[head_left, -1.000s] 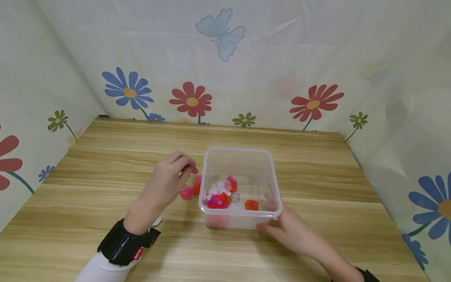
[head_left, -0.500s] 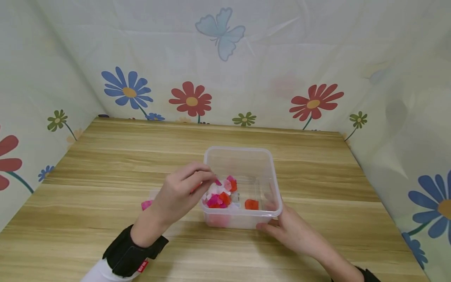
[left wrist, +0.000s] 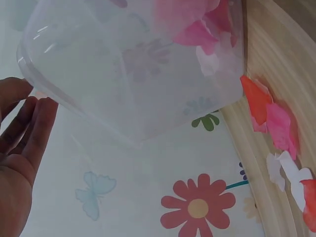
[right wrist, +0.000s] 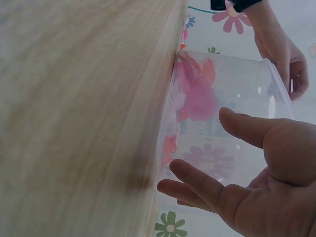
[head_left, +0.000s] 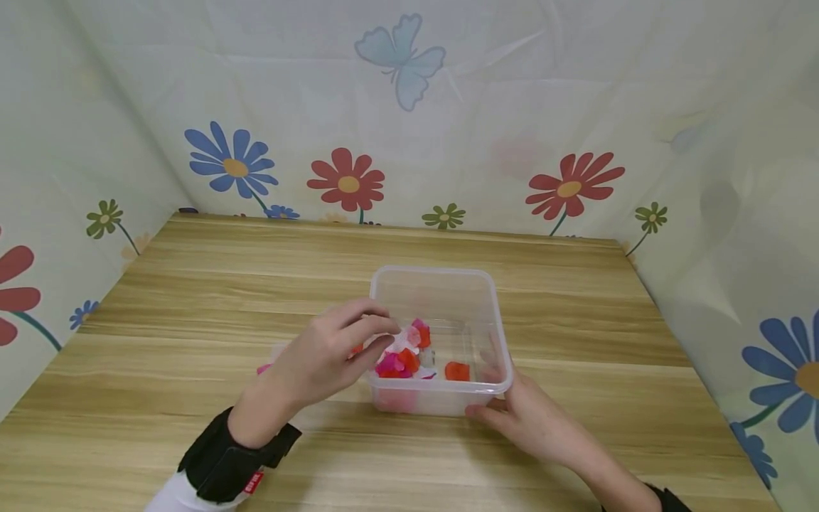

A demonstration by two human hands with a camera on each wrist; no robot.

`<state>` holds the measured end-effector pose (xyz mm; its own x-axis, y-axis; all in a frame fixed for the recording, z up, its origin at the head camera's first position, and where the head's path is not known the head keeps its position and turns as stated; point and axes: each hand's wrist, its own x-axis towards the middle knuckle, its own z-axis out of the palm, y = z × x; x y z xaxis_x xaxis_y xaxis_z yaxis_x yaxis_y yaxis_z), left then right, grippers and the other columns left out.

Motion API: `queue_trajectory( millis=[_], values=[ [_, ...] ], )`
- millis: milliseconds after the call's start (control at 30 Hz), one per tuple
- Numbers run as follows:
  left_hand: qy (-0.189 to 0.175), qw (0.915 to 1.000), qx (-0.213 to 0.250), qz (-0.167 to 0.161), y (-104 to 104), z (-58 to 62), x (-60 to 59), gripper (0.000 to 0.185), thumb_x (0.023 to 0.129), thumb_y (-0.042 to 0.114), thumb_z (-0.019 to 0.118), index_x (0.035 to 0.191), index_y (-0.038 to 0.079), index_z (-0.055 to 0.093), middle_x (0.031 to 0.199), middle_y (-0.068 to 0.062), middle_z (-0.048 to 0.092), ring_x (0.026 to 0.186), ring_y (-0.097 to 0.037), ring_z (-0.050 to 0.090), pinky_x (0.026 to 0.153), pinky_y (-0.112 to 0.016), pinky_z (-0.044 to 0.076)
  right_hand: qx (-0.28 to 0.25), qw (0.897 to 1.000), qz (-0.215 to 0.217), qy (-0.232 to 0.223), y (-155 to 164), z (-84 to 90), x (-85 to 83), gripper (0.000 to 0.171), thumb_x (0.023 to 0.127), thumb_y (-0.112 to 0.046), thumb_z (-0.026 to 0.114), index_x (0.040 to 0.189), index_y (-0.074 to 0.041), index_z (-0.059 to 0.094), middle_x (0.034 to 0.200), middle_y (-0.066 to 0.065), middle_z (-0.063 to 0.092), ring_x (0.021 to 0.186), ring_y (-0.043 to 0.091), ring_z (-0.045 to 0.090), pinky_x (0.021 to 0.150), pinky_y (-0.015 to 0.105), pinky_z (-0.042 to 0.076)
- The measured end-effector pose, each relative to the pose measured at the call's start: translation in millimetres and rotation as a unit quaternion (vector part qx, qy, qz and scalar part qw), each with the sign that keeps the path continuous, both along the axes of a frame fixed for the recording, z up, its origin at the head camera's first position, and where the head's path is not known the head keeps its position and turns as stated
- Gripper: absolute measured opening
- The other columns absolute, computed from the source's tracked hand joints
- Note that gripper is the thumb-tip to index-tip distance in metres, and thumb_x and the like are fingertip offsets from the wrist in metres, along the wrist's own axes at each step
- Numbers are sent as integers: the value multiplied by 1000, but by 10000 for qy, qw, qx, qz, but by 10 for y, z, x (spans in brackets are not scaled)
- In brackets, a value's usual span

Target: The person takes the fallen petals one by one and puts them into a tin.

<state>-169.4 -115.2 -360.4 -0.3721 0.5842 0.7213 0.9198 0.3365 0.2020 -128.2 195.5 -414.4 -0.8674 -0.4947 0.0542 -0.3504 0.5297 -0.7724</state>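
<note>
A clear plastic box (head_left: 488, 313) stands mid-table with several pink, red and white petals (head_left: 398, 361) in its left half and one red petal (head_left: 457, 370) apart. My left hand (head_left: 382, 340) hovers over the box's left rim. Its fingers (left wrist: 30, 129) lie straight and together in the left wrist view, holding nothing. My right hand (head_left: 486, 398) rests against the box's front right corner. There the fingers (right wrist: 197, 183) are spread against the wall, with the thumb (right wrist: 247, 129) higher up. Loose orange and pink petals (left wrist: 270, 117) lie on the wood beside the box.
The wooden table (head_left: 192, 284) is enclosed on three sides by flower-printed cloth walls (head_left: 448, 128). A pink petal (head_left: 264, 368) lies on the table left of my left hand. White petals (left wrist: 287, 173) lie further along the wood.
My left hand rose from the loose petals with a pink petal, carried it right over the box rim, and now shows no petal. The right hand and box have not moved.
</note>
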Motion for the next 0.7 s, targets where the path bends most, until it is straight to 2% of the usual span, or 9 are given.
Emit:
queue_trajectory(
  millis=[233, 433, 500, 567, 633, 700],
  values=[
    [-337, 9980, -107, 515, -168, 80, -31, 34, 76, -2, 89, 105, 3, 72, 104, -7, 68, 92, -20, 70, 83, -35, 59, 15, 10000, 2, -20, -3, 3, -5, 50, 92, -8, 77, 139, -5, 59, 135, 12, 62, 112, 20, 64, 96, 32, 53],
    [-882, 9898, -443, 1025, -323, 102, -86, 26, 81, 3, 87, 102, 5, 72, 99, -4, 69, 90, -18, 70, 80, -34, 60, -36, 10000, 14, -13, -7, 4, -8, 53, 92, -5, 77, 140, -3, 56, 134, 13, 62, 112, 21, 64, 96, 33, 53],
    [-1167, 9822, -635, 1331, -361, 96, -100, 23, 83, 5, 86, 102, 6, 72, 99, -4, 70, 89, -19, 70, 79, -34, 60, -52, 10000, 12, -15, -6, 3, -8, 53, 92, -5, 77, 140, -3, 56, 134, 13, 62, 112, 21, 64, 96, 32, 53],
    [-1479, 9699, -899, 1712, -390, 77, -113, 21, 85, 7, 85, 101, 5, 73, 98, -5, 70, 89, -21, 70, 79, -35, 60, -55, 10000, 4, -7, -5, 3, -7, 53, 92, -4, 77, 140, -3, 56, 135, 13, 62, 112, 21, 64, 96, 32, 53],
    [-1780, 9528, -1229, 2132, -412, 56, -124, 19, 86, 8, 84, 102, 5, 73, 99, -7, 69, 89, -23, 69, 78, -37, 60, -54, 10000, -1, -7, -4, 5, -4, 53, 92, -5, 77, 140, -3, 56, 134, 13, 62, 112, 21, 64, 96, 32, 53],
    [-2082, 9320, -1583, 2509, -426, 34, -128, 20, 86, 9, 84, 102, 5, 73, 100, -9, 69, 88, -24, 68, 78, -38, 60, -56, 10000, 0, -24, -5, 6, -1, 53, 92, -5, 77, 140, -3, 55, 134, 13, 62, 112, 21, 64, 96, 33, 53]
  ],
)
